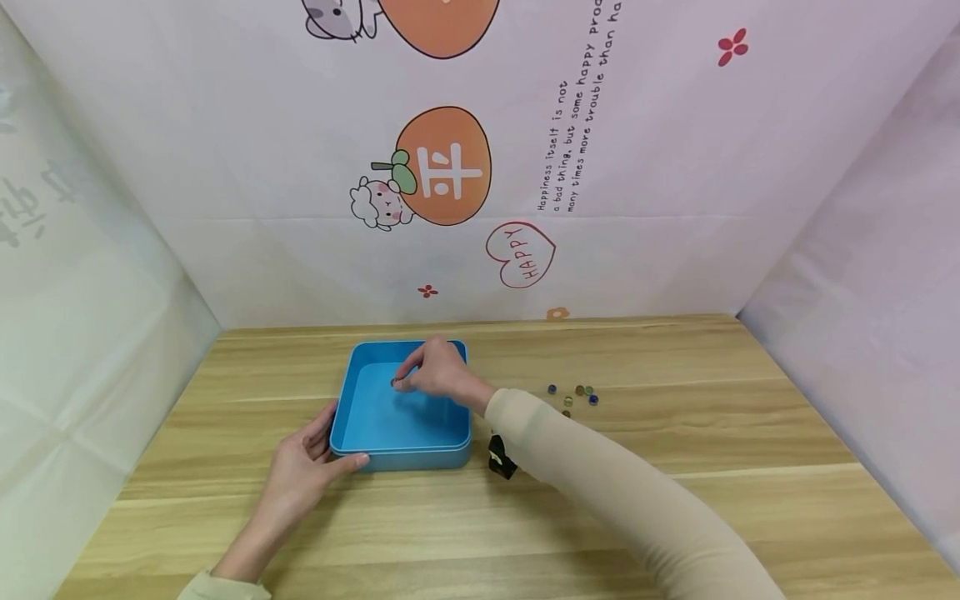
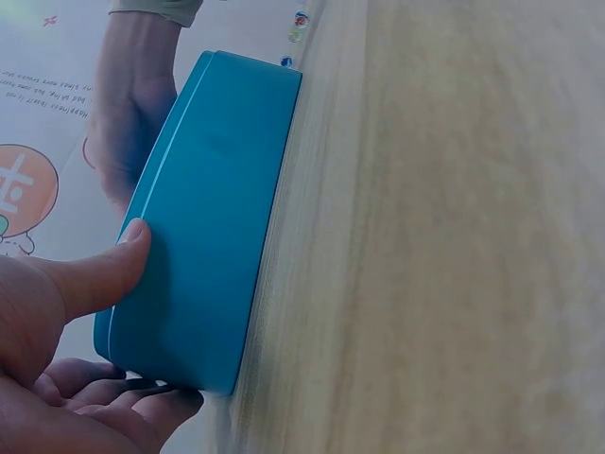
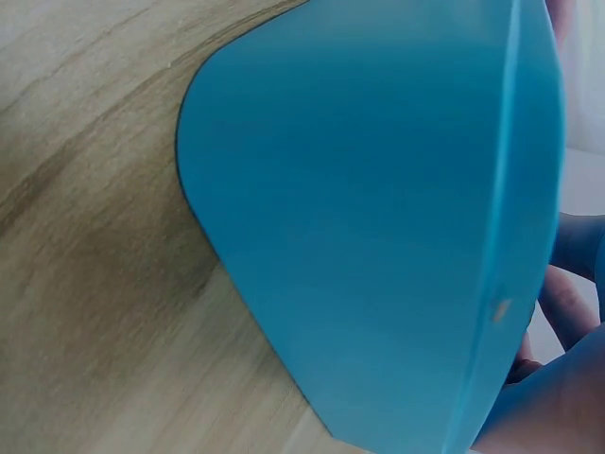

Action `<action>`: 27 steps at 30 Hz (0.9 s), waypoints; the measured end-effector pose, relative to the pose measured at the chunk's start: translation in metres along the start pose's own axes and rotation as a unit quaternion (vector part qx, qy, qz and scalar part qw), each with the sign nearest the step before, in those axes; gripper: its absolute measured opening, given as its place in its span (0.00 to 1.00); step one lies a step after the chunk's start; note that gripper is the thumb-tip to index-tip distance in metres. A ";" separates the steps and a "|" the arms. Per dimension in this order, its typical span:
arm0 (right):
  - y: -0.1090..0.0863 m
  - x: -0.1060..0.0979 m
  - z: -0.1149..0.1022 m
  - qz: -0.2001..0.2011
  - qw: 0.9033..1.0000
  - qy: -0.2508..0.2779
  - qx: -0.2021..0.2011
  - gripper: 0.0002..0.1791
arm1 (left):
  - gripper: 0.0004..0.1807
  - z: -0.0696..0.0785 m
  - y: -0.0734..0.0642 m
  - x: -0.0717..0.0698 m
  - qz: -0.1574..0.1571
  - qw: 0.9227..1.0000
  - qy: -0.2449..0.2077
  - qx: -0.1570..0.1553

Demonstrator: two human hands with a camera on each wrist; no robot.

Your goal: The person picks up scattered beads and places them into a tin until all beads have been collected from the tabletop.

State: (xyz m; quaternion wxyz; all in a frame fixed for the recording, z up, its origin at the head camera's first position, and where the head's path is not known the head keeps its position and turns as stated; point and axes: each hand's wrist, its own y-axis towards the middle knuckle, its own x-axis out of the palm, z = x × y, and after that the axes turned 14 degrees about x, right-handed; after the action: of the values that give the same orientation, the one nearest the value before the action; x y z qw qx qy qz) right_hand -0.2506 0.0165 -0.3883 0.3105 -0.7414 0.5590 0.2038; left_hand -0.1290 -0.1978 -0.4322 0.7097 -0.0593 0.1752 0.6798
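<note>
A shallow blue open-topped box [image 1: 401, 459] stands on the wooden table. My left hand [image 1: 300, 471] grips its near left corner, thumb along the front wall and fingers round the left side; the left wrist view shows the thumb [image 2: 109, 270] on the blue wall. Over the inside of the box, my right hand [image 1: 438, 371] pinches a small dark marble [image 1: 394, 382] between thumb and fingertips. In the right wrist view the box wall [image 3: 359, 208] covers much of the right hand [image 3: 558, 378].
Several glass marbles lie loose right of the box, among them a blue marble [image 1: 593, 400] and a brown one [image 1: 580, 390]. A small black object [image 1: 501, 457] sits beside the box, partly behind the right sleeve [image 1: 600, 483]. Printed white cloth [image 1: 637, 250] encloses the table.
</note>
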 end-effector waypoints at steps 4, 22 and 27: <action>0.002 0.000 0.002 0.004 1.000 0.004 0.004 0.04 | 0.53 -0.001 0.001 0.000 0.001 1.000 0.001 0.003; -0.053 -0.050 0.031 -0.007 0.996 0.055 -0.073 0.05 | 0.54 0.000 -0.002 0.003 0.008 1.000 0.010 0.002; -0.072 -0.065 0.055 0.003 0.997 0.066 -0.049 0.04 | 0.54 0.000 -0.002 0.002 0.005 1.000 0.018 0.008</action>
State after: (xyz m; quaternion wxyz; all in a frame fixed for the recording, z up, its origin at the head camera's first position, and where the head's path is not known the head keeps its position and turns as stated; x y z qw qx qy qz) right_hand -0.1980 0.1132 -0.3689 0.2354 -0.7659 0.5697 0.1829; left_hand -0.1270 -0.1965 -0.4335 0.7032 -0.0650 0.1932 0.6811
